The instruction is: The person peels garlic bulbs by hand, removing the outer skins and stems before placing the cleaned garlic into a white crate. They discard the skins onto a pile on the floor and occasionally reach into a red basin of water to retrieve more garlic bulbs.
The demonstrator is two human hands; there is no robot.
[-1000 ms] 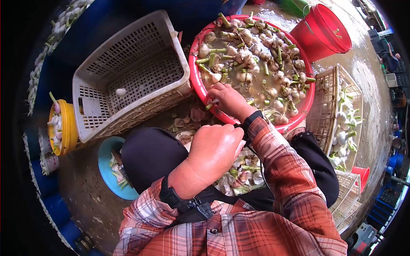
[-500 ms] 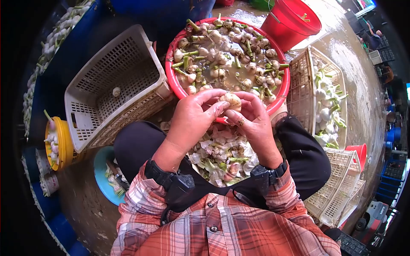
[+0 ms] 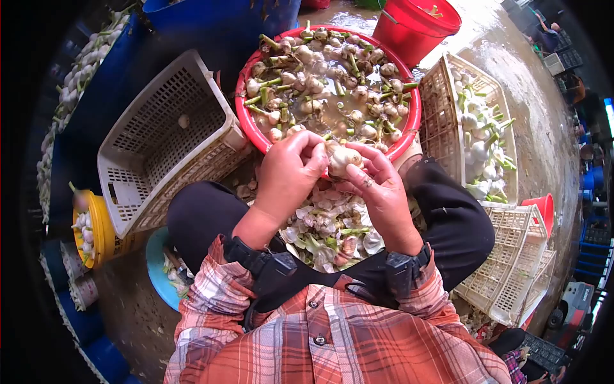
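A garlic bulb (image 3: 345,160) is held between my hands, just over the near rim of the red basin (image 3: 414,128). My right hand (image 3: 384,192) grips it from the right, thumb on the near side and fingers behind. My left hand (image 3: 288,176) has thumb and forefinger pinched together at the bulb's left side, on its outer skin as far as I can see. Below lies a heap of peeled garlic skins and leaves (image 3: 329,233) between my legs. Muddy water with many stemmed garlic bulbs (image 3: 313,105) fills the basin.
A grey crate (image 3: 160,137) at left holds one bulb. A yellow bucket (image 3: 97,230) and a light-blue basin (image 3: 157,262) stand beyond my left knee. At right are a crate of trimmed garlic (image 3: 441,121), stacked crates (image 3: 502,269) and a red bucket (image 3: 406,35) behind.
The bulb has turned in my fingers and now shows a paler surface. My left hand has shifted from holding the bulb to pinching at its left side. The camera view has shifted slightly.
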